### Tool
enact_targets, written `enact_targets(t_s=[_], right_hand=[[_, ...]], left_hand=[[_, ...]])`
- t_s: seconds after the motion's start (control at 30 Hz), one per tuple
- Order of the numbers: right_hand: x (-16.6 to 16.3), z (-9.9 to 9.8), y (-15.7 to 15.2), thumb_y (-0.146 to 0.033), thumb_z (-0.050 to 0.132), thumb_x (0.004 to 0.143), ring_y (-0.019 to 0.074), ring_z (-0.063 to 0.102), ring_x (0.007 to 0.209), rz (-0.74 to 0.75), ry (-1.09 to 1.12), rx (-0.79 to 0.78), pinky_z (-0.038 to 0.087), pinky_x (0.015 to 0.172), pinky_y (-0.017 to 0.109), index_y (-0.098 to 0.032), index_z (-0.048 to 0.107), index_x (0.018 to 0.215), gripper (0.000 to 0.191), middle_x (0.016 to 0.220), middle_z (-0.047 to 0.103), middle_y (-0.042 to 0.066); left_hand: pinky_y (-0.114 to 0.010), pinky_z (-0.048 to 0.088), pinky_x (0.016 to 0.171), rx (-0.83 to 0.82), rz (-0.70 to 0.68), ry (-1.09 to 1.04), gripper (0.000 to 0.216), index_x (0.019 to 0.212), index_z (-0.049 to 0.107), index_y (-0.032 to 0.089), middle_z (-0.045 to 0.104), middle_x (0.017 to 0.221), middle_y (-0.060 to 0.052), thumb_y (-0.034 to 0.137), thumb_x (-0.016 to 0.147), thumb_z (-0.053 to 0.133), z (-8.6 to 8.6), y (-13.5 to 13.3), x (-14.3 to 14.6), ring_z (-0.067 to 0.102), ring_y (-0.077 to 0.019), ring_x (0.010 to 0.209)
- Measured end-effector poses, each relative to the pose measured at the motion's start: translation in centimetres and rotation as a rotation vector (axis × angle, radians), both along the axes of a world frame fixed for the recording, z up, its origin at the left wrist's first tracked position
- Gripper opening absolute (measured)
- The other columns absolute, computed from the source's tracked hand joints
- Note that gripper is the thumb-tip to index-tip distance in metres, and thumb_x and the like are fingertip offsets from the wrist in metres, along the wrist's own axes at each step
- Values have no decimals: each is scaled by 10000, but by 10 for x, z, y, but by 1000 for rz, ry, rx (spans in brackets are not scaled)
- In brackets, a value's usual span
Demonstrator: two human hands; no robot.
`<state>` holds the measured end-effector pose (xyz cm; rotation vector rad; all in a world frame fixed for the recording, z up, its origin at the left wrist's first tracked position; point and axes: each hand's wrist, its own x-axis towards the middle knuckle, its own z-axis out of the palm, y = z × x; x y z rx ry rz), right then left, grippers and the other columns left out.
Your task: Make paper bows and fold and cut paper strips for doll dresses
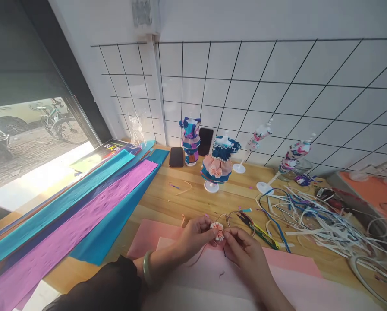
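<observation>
Both my hands meet over pink paper sheets (297, 268) at the front of a wooden table (180, 198). My left hand (196, 235), with a green bangle on its wrist, and my right hand (245, 250) pinch a small pleated pink-and-white paper fan (217, 230) between their fingertips. Both hands are closed on it. Small scissors (245, 218) and a yellow-green cutter (266, 236) lie just beyond my right hand.
Long crepe paper sheets in teal (67, 203), purple (80, 224) and blue lie at the left. Several small dress-form figures (219, 162) stand at the back, near two phones (176, 157). A heap of paper strips (316, 216) covers the right side. A window is at the left.
</observation>
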<state>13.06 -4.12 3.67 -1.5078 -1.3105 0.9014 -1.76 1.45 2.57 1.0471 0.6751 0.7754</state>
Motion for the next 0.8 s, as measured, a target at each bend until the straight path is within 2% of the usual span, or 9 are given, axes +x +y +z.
enact_targets(t_s=[0.27, 0.4, 0.47, 0.6, 0.7, 0.8], right_hand=[[1, -2, 2, -497, 576, 770, 216, 630, 734, -22, 47, 54, 508, 651, 286, -201, 710, 748, 326, 768, 699, 59], [-2, -2, 2, -493, 583, 770, 235, 649, 818, 46, 146, 12, 518, 730, 324, -216, 718, 903, 336, 894, 717, 73], [-3, -3, 2, -494, 599, 757, 244, 656, 813, 84, 156, -9, 525, 722, 337, -221, 716, 929, 344, 882, 720, 73], [-3, -2, 1, -491, 592, 760, 241, 651, 744, 86, 38, 39, 525, 673, 333, -225, 735, 805, 305, 770, 713, 66], [-3, 2, 0, -498, 592, 753, 243, 651, 739, 62, -7, 92, 528, 663, 322, -232, 736, 712, 306, 775, 715, 69], [-3, 2, 0, -501, 602, 740, 239, 652, 744, 42, -5, 100, 533, 680, 312, -235, 740, 705, 302, 776, 717, 67]], left_hand=[[-230, 435, 580, 16, -21, 7, 401, 753, 545, 137, 593, 627, 16, 485, 648, 712, -11, 3, 1, 538, -81, 531], [-235, 436, 591, 15, -18, -30, 381, 752, 543, 136, 605, 652, 2, 469, 664, 706, -10, 3, 1, 555, -93, 565], [-237, 439, 601, 17, -11, -48, 376, 756, 548, 136, 599, 666, 6, 453, 652, 721, -10, 2, 1, 557, -93, 582], [-241, 443, 608, 9, -7, -86, 387, 767, 537, 143, 601, 700, 11, 430, 618, 750, -13, 2, 1, 562, -97, 603], [-244, 441, 609, 10, -19, -91, 389, 766, 531, 142, 602, 684, 7, 438, 625, 743, -13, 1, 1, 563, -101, 599], [-246, 440, 613, 18, -34, -80, 390, 781, 544, 132, 598, 686, 2, 444, 639, 730, -7, -1, -1, 565, -100, 586]])
